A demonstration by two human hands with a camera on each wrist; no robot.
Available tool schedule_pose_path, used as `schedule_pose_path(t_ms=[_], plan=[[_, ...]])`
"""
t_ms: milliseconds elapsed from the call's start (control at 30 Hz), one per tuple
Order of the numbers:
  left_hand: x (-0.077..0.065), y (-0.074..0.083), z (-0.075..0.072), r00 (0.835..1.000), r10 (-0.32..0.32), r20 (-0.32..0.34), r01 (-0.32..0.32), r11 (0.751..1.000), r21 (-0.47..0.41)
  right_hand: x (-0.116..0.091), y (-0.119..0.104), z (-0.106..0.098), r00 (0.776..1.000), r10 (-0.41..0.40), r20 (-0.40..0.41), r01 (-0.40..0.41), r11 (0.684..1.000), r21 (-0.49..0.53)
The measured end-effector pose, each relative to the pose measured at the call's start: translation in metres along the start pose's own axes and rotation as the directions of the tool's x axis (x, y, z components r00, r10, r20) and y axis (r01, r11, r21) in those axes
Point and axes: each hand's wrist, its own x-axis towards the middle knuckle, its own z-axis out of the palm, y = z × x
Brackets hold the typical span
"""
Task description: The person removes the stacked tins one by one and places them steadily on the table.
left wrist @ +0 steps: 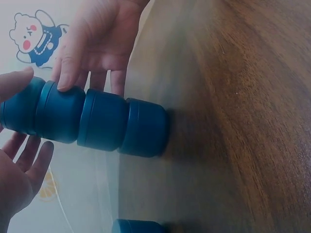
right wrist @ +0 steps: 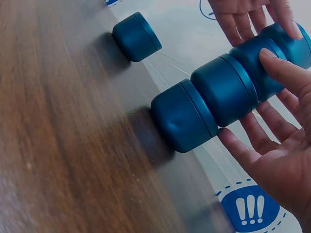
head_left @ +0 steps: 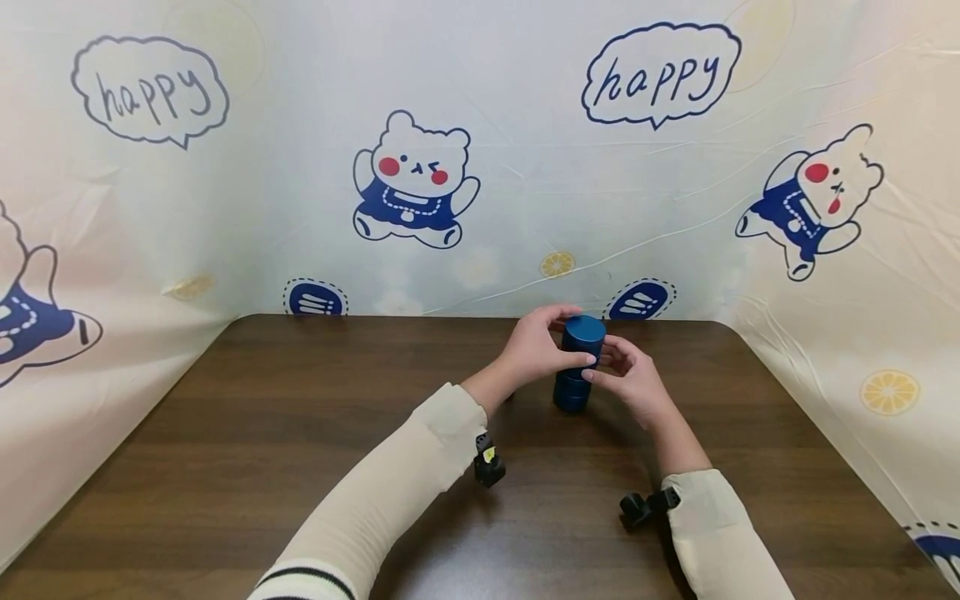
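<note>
Cream sleeves cross the desk; the left grip curls round the top jar, the right grip round the jar beneath, in an upright blue stack of four. Stacking seems in hand; the next move likely calls for a level, gentle release, a fifth jar standing apart.

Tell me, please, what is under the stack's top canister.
Three more blue canisters, the lowest on the wooden table; the right hand partly covers their uppermost. Contact faces are hidden.
</note>
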Motion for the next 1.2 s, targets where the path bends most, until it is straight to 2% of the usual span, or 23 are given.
schedule_pose_path(t_ms=[167,467,1200], plan=[[0.001,0.002,0.003,1.000,-0.006,0.001,0.006,1.000,0.017,0.000,0.000,-0.002,1.000,0.001,0.006,-0.001,1.000,0.000],[0.000,0.001,0.002,1.000,-0.002,0.006,0.002,1.000,-0.004,0.000,0.001,-0.001,1.000,0.006,0.007,-0.006,1.000,-0.014],[-0.010,-0.002,-0.010,1.000,-0.024,-0.015,0.023,0.998,-0.065,-0.001,0.000,0.001,1.000,0.008,0.002,-0.008,0.999,-0.031]])
